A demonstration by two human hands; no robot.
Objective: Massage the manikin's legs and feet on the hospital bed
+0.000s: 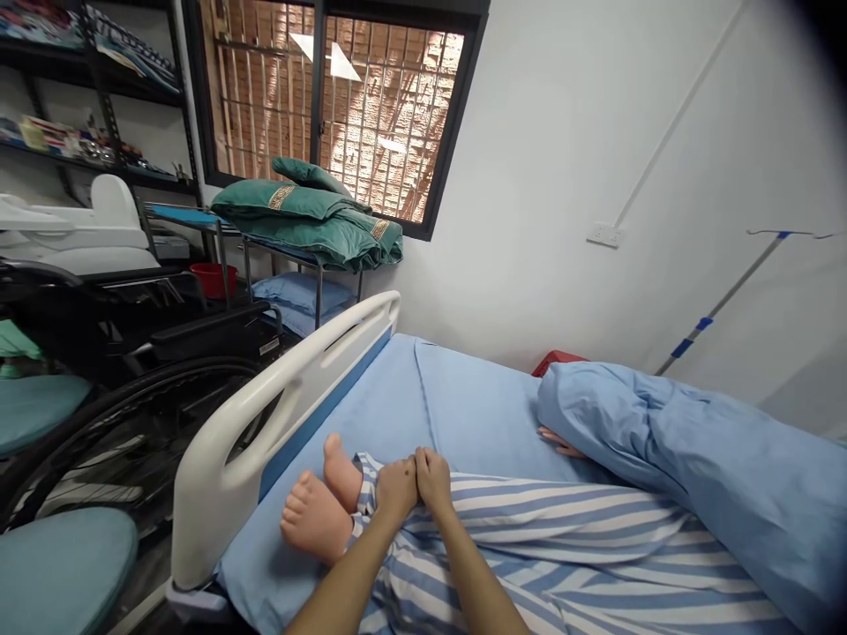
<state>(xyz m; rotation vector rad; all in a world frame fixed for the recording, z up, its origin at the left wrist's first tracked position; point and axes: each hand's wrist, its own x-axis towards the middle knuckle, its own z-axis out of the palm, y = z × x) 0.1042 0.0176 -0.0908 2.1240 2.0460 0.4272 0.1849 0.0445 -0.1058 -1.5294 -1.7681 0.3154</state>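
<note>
A manikin with smooth pinkish feet (319, 516) lies on the bed in blue-and-white striped trousers (549, 520). My left hand (397, 487) is closed on the cloth of the far trouser leg, just above the ankle. Right beside it, nearly touching, my right hand (433, 478) is closed on the same leg. Both sets of fingertips curl away from me, partly hidden. A light blue quilt (662, 441) is folded back over the upper body, with a manikin hand (561, 443) showing under its edge.
The bed's white footboard (244, 423) stands to the left. Beyond it are a wheelchair (191, 370), teal stools (63, 569) and a rack with green cushions (318, 216). An IV pole (721, 300) rises at the right by the wall. Blue sheet (483, 406) covers the mattress.
</note>
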